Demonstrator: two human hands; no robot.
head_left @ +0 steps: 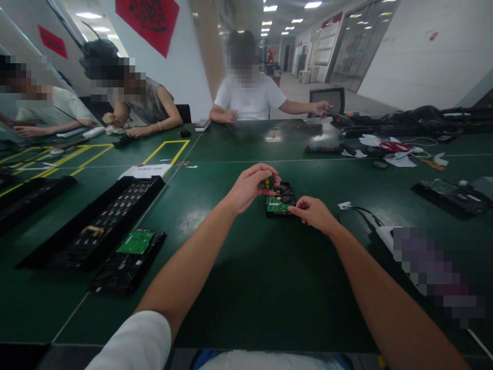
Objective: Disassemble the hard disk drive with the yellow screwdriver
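A hard drive point(280, 207) with a green circuit board lies on the green table in front of me. My left hand point(252, 187) is over its far left part, fingers closed around a short yellow and black screwdriver point(267, 182). The screwdriver's tip is hidden by my fingers. At the drive's near right corner is my right hand point(313, 211), thumb and fingertips pinched against the edge.
To my left lie another hard drive point(135, 242), a long black tray point(26, 261) of small parts and a white paper point(148, 170). On the right are a third drive point(442, 191), a cable point(364, 209) and a blurred-out device point(431, 272). Several people sit across the table.
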